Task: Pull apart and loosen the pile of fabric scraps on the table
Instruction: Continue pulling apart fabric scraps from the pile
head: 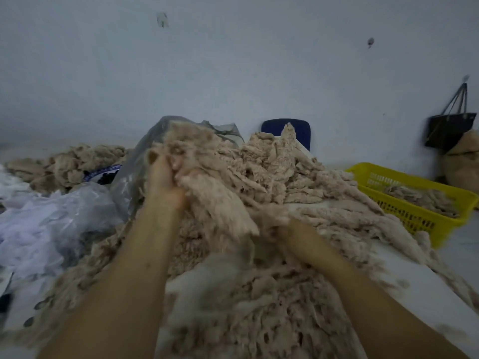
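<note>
A large pile of fabric scraps [272,193], beige and fluffy, covers the middle of the white worktop [425,304] and spreads toward the near edge. The left hand [166,177] is raised at about 11 o'clock from the frame's centre, its fingers closed around a blurred clump of scraps [215,200] lifted off the heap. The right hand [287,229], lower at about 4 o'clock from the left one, is buried in the scraps; its fingers are hidden, so whether it grips anything cannot be told. The two hands are held apart. A yellow basket [414,211] at 3 o'clock holds a few more scraps. Clear plastic bags [59,218] lie crumpled at 9 o'clock, and a dark bag [448,130] hangs on the wall at 2 o'clock.
</note>
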Available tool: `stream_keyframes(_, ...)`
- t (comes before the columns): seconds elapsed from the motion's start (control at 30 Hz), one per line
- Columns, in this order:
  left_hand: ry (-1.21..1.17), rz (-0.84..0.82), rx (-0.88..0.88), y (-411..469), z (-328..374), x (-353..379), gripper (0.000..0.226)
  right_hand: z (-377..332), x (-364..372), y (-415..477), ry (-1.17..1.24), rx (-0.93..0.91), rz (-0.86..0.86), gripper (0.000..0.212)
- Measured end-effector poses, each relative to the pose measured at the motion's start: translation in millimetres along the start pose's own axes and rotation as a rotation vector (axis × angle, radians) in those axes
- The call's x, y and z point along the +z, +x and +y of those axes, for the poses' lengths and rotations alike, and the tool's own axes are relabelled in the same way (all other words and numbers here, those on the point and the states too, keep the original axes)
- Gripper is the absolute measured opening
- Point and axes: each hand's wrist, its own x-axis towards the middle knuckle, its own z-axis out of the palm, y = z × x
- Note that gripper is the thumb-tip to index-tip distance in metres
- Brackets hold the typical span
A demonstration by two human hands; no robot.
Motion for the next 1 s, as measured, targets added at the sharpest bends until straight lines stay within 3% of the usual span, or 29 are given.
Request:
stream_keyframes(0.07, 0.104, -0.040, 0.040, -0.8, 15.1, 1.9, 0.040, 11.0, -17.6, -5.0, 0.443, 0.217, 0.163, 0.020)
stream_keyframes(0.13, 0.301, -0.057, -0.042, -2.5, 5.8, 2.8, 0.036, 4.9, -36.6, -3.3, 0.801, 0.267, 0.223, 0.024)
stream_keyframes(0.23, 0.426, 0.193, -0.006, -4.6, -15.4, -5.8, 0.015, -11.4, -60.3, 1.2, 1.050, 0.238, 0.267, 0.048)
stream_keyframes(0.27, 0.441, 0.257, 0.028, -5.5, -18.0, -10.3, 0.018, -13.8, -65.9, 1.0, 1.063, 0.243, 0.269, 0.055)
stream_keyframes(0.4, 0.734, 0.288, -0.024, -7.0, -27.5, -16.0, 0.037, -12.7, -74.0, -2.0, 0.923, 0.248, 0.316, 0.060)
stream_keyframes(0.47, 0.871, 0.194, -0.024, -8.3, -38.3, -8.9, 0.045, -18.5, -68.4, -3.1, 0.798, 0.258, 0.351, 0.075)
stream_keyframes(0.5, 0.889, 0.127, -0.054, -10.9, -46.5, -3.6, 0.051, -23.2, -64.5, -3.8, 0.709, 0.223, 0.370, 0.073)
stream_keyframes(0.6, 0.974, -0.005, -0.269, -17.3, -71.9, 8.0, 0.047, -39.0, -51.0, -6.6, 0.489, 0.045, 0.364, 0.033)
stream_keyframes(0.67, 0.847, 0.004, -0.368, -19.9, -81.7, 15.0, 0.047, -47.5, -38.2, -9.0, 0.388, -0.038, 0.253, 0.011)
stream_keyframes(0.77, 0.503, 0.077, -0.308, -12.4, -76.2, 20.4, 0.052, -43.0, -21.9, -10.9, 0.232, -0.103, 0.159, 0.003)
stream_keyframes(0.83, 0.298, 0.145, -0.278, -8.1, -63.5, 16.7, 0.034, -29.2, -23.0, -12.8, 0.214, -0.087, 0.225, 0.015)
stream_keyframes(0.9, 0.192, 0.191, -0.263, -4.6, -53.6, 8.5, 0.034, -19.3, -27.5, -13.7, 0.202, -0.097, 0.321, 0.034)
stream_keyframes(1.0, 0.164, 0.260, -0.192, 1.0, -47.8, -4.0, 0.039, -21.2, -27.5, -13.9, 0.213, -0.127, 0.338, 0.044)
